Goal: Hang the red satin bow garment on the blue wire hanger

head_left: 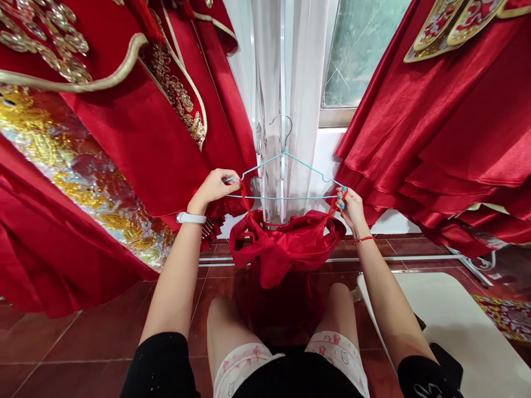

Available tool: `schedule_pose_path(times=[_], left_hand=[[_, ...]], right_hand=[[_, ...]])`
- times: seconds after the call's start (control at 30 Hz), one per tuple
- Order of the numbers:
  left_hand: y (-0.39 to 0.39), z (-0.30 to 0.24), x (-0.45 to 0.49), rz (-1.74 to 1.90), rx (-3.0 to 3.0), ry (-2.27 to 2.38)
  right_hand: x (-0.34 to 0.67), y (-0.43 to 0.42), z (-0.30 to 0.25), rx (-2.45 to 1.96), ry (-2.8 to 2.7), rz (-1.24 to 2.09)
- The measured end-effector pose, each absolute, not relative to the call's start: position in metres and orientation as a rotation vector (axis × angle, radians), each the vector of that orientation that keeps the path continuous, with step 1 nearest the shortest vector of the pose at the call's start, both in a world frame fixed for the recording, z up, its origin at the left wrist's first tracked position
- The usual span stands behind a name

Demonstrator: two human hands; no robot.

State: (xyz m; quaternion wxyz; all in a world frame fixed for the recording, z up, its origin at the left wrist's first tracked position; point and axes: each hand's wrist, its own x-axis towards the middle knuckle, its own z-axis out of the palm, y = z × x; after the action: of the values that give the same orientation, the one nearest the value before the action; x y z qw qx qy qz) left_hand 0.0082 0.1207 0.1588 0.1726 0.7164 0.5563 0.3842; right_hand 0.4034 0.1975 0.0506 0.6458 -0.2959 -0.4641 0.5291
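Observation:
A light blue wire hanger (286,166) is held up in front of me, hook upward. My left hand (213,187) is closed on its left end, where a thin red strap loops over the wire. My right hand (350,207) pinches the right end together with the other red strap. A red satin garment (286,246) hangs bunched from the two straps below the hanger bar, above my knees.
Red embroidered robes (103,138) hang close on the left, red satin skirts (440,132) on the right. A white sheer curtain (286,83) and a window (360,50) are straight ahead. A white table top (456,326) stands at lower right on the red tiled floor (62,342).

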Motion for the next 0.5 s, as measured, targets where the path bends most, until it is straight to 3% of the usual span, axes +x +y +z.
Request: schedule_pose_path(times=[0.13, 0.3, 0.5], left_hand=[[0.126, 0.157, 0.011, 0.862, 2.093, 1.608], [0.116, 0.133, 0.018, 1.314, 2.002, 1.616], [0.102, 0.124, 0.028, 1.306, 2.078, 1.933]], right_hand=[[0.406, 0.202, 0.05, -0.63, -1.002, 1.213], [0.413, 0.208, 0.053, -0.648, -1.006, 1.189], [0.411, 0.204, 0.053, -0.691, -1.026, 1.142]])
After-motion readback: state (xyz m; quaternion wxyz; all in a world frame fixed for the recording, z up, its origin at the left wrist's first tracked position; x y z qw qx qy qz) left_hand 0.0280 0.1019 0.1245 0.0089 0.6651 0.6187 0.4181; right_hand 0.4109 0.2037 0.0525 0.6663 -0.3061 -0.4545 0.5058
